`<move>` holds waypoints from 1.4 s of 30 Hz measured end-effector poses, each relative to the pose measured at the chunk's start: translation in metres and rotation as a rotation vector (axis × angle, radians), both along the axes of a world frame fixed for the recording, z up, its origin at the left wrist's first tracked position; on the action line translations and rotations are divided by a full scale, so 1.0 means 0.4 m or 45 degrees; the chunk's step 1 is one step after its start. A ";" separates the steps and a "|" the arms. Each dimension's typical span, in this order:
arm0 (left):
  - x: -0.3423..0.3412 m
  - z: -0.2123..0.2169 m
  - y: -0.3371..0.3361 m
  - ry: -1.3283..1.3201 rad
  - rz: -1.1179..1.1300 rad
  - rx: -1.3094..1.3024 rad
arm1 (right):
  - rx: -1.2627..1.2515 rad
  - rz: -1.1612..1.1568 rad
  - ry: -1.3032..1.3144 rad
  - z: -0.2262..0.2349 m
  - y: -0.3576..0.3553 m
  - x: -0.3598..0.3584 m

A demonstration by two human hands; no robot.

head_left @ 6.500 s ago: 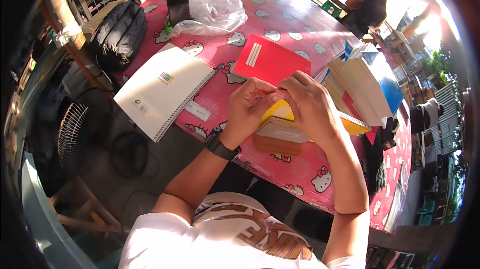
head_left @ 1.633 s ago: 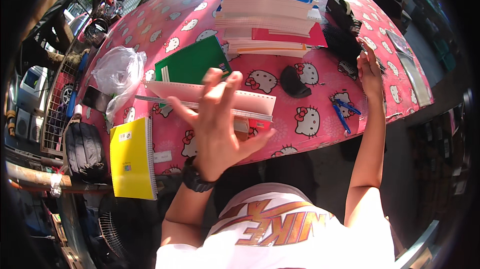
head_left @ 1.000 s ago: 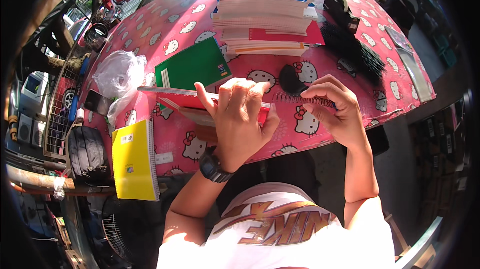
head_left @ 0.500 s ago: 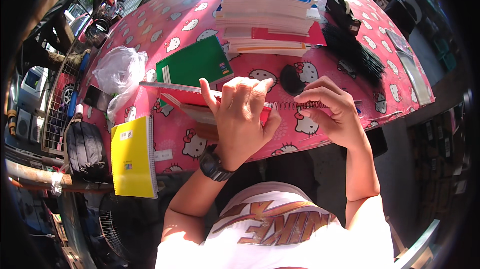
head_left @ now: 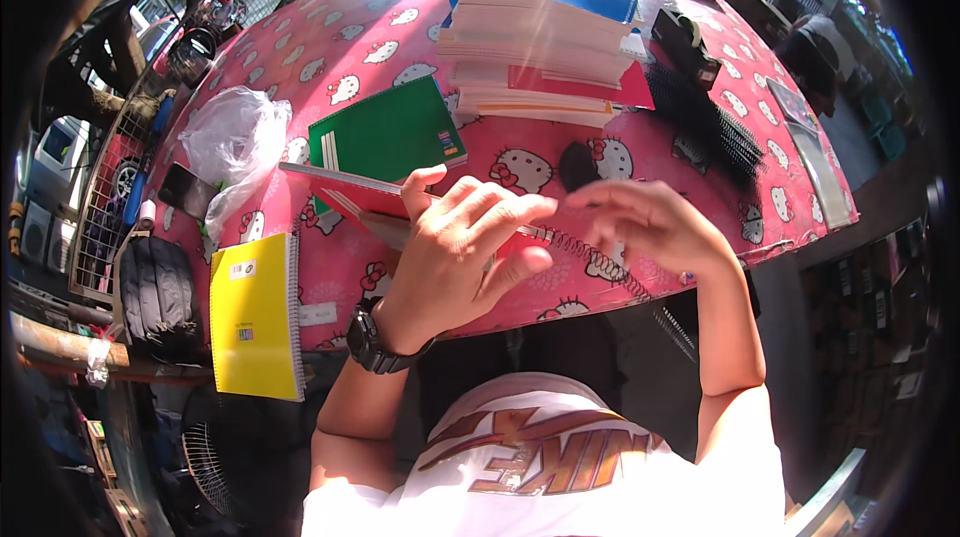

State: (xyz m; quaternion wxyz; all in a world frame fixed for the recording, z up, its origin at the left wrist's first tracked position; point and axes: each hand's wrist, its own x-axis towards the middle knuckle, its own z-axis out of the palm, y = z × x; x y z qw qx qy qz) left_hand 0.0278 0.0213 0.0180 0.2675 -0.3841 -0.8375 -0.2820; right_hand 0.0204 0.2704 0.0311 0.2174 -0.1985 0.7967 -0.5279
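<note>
My left hand (head_left: 455,252), with a black watch at its wrist, is closed on a red notebook (head_left: 345,199), seen nearly edge-on above the table. From the notebook's right end a dark spiral binding coil (head_left: 592,255) runs out, sagging down to the right past the table's front edge. Just above the coil, my right hand (head_left: 655,225) is slightly blurred, its fingers stretched out and apart from the coil. Behind the red notebook lies a green notebook (head_left: 385,132). Left of my left arm is a yellow spiral notebook (head_left: 255,317) at the table's edge.
A tall stack of notebooks and paper (head_left: 540,32), topped by blue covers, stands at the back. Right of it are a black tape dispenser (head_left: 688,45) and a pile of black coils (head_left: 715,127). A plastic bag (head_left: 235,137) and grey pouch (head_left: 160,297) are left.
My right hand has let go of the coil and its fingers have straightened. The coil's free end has dropped toward the table's front edge. My left hand has shifted slightly toward me.
</note>
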 end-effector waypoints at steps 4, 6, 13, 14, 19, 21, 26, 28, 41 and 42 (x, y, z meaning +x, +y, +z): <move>-0.003 0.002 0.022 0.025 -0.015 0.067 | 0.639 -0.011 0.673 -0.204 0.098 -0.205; -0.005 0.003 0.021 0.032 0.036 0.050 | 0.728 -0.030 0.619 -0.244 0.081 -0.210; -0.008 -0.020 0.010 0.050 0.084 0.063 | 0.566 -0.244 0.612 -0.288 0.059 -0.197; -0.010 -0.020 0.011 0.070 0.085 0.083 | 0.583 -0.243 0.635 -0.283 0.081 -0.184; -0.008 -0.010 0.020 0.043 0.085 0.107 | 0.673 -0.496 0.396 -0.280 0.098 -0.117; -0.011 -0.020 0.021 0.055 0.045 0.125 | 0.818 -0.581 0.496 -0.308 0.074 -0.112; -0.006 -0.011 0.025 -0.027 0.085 0.082 | 0.816 -0.436 0.846 -0.354 0.098 -0.120; -0.013 -0.021 0.024 0.086 0.079 0.197 | 0.706 -0.450 0.692 -0.345 0.092 -0.114; -0.008 -0.008 0.003 -0.007 0.075 0.056 | 0.864 -0.323 0.726 -0.304 0.123 -0.159; -0.007 -0.002 0.014 -0.004 0.074 0.145 | 0.846 -0.321 0.776 -0.302 0.125 -0.157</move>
